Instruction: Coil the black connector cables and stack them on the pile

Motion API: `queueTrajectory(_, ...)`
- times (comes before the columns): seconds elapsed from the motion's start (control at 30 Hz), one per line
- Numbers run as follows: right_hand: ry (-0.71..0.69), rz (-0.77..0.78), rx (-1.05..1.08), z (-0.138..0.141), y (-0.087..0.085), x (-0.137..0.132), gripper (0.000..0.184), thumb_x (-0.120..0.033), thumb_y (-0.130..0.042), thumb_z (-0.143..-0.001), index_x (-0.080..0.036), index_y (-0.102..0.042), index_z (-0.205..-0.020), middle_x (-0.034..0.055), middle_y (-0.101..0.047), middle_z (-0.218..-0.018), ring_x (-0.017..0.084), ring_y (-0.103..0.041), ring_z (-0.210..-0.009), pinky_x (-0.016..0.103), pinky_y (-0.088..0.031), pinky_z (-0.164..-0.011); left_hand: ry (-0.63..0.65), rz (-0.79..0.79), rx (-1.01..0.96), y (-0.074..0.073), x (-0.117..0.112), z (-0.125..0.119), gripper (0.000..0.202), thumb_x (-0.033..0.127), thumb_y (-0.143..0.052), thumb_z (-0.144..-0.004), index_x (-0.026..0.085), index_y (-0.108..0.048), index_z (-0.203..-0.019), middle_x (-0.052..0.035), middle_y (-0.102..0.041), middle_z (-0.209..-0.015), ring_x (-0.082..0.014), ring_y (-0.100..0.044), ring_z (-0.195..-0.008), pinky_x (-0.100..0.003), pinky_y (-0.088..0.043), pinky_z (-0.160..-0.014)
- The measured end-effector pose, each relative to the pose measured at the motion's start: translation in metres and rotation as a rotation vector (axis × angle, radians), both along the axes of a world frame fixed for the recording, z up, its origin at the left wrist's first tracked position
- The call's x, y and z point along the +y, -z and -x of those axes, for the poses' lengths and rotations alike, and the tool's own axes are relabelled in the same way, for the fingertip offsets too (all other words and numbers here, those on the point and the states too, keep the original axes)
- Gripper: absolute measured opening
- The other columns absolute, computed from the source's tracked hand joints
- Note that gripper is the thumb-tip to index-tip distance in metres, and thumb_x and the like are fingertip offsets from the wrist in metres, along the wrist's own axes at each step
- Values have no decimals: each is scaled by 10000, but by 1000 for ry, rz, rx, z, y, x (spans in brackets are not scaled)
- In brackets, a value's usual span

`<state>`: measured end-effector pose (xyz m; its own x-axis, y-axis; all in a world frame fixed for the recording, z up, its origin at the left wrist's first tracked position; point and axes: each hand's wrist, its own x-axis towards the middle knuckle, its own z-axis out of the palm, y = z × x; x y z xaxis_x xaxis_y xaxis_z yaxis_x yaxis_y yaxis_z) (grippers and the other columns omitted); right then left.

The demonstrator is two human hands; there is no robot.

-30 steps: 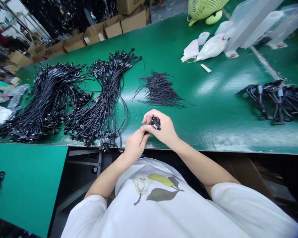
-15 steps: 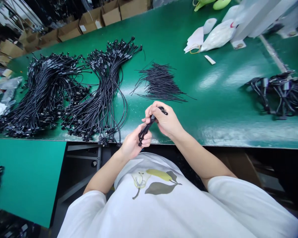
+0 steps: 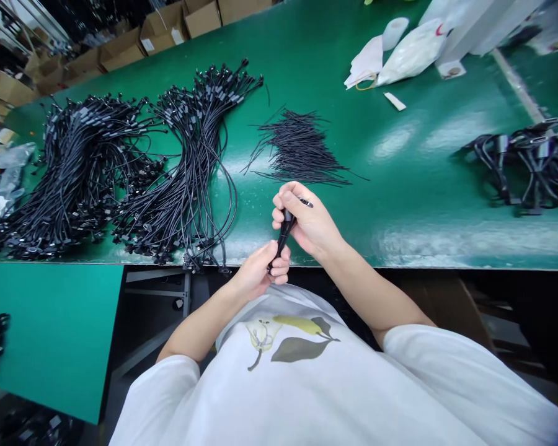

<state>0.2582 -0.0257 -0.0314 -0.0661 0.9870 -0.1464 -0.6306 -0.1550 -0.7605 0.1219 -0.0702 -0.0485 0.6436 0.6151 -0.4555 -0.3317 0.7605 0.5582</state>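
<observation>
Between my two hands is a folded black cable (image 3: 284,230), held upright at a slant above the table's front edge. My left hand (image 3: 260,269) is closed round its lower looped end. Higher up, my right hand (image 3: 307,220) grips the connector end, and a metal plug tip shows past the thumb. Just beyond my right hand lies a loose pile of thin black ties (image 3: 302,148). To the left of it, a bundle of black cables (image 3: 190,167) with connectors at their ends is spread on the green table (image 3: 367,204).
A second large heap of black cables (image 3: 74,167) lies further left. At the right are coiled cables (image 3: 534,164). White wrapped items (image 3: 411,52) and a small white piece (image 3: 395,101) lie at the back right. Cardboard boxes (image 3: 162,28) line the far edge.
My left hand has moved slightly right and down along the cable. The cable is now steeper, and its plug end in my right hand has turned.
</observation>
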Motion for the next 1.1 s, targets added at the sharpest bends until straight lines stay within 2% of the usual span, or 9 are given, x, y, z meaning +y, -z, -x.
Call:
queueTrajectory(0.13, 14, 31, 84, 3, 2, 8, 474, -418, -806, -687, -197, -398, -788, -97, -347, -640, -2, -281, -441, 106, -214, -350, -48, 17, 28, 2, -4, -9, 404, 519, -670, -811, 143, -541, -742, 77, -319, -575, -43, -353, -449, -165, -402, -437)
queueTrajectory(0.23, -6, -27, -57, 3, 12, 14, 411, -394, -776, -715, -213, -439, -863, -78, -402, -696, 16, -365, -482, 122, -310, -398, -71, 47, 24, 0, 4, -10, 347, 471, -618, -869, 136, -580, -785, 40, -433, -603, -92, -537, -562, -223, -525, -577)
queueTrajectory(0.33, 75, -247, -444, 2, 26, 10, 473, -441, -718, -768, -262, -481, -1137, 27, -546, -1046, 117, -596, -832, 251, -535, -688, -294, 37, 15, -4, 22, -4, 321, 378, -504, -956, 134, -599, -771, -18, -579, -710, -131, -651, -790, -278, -551, -815)
queueTrajectory(0.4, 156, -456, -804, 1, 35, 1, 466, -462, -662, -824, -259, -506, -1214, 90, -518, -1204, 198, -571, -1059, 360, -529, -867, -471, 11, 5, -6, 35, 0, 348, 335, -439, -988, 142, -598, -747, -41, -650, -843, -136, -659, -930, -290, -519, -917)
queueTrajectory(0.47, 176, -675, -1132, 0, 42, -9, 346, -421, -608, -882, -223, -585, -1165, 117, -539, -1177, 227, -549, -1091, 399, -503, -917, -554, -9, 5, -7, 44, 4, 357, 331, -419, -994, 148, -609, -754, -55, -684, -984, -156, -637, -1064, -297, -501, -953)
queueTrajectory(0.63, 204, -979, -1529, 3, 55, -15, 241, -289, -550, -927, -175, -662, -1107, 110, -604, -995, 196, -572, -862, 348, -508, -741, -498, 18, -6, -8, 45, 1, 382, 385, -382, -995, 148, -638, -840, -103, -667, -1209, -234, -565, -1236, -361, -506, -975)
queueTrajectory(0.73, 168, -969, -1517, 4, 54, -11, 226, -277, -563, -920, -165, -668, -1086, 91, -601, -920, 193, -573, -844, 330, -503, -708, -471, 23, -5, -10, 43, -2, 435, 395, -317, -1011, 137, -641, -877, -121, -650, -1250, -224, -565, -1240, -321, -517, -942)
queueTrajectory(0.9, 44, -881, -1259, 2, 46, -11, 238, -320, -576, -918, -172, -651, -1088, 82, -589, -960, 177, -577, -877, 284, -499, -690, -393, -10, -23, -8, 41, 1, 435, 432, -306, -1010, 157, -635, -1081, -118, -635, -1282, -214, -567, -1242, -314, -478, -980)
queueTrajectory(1.1, 71, -932, -1640, 2, 47, -16, 251, -266, -457, -971, -162, -668, -1060, 80, -638, -873, 168, -560, -741, 293, -445, -690, -315, -113, -54, 0, 45, 5, 337, 392, -399, -991, 220, -604, -1196, -88, -678, -1226, -204, -604, -1193, -328, -461, -970)
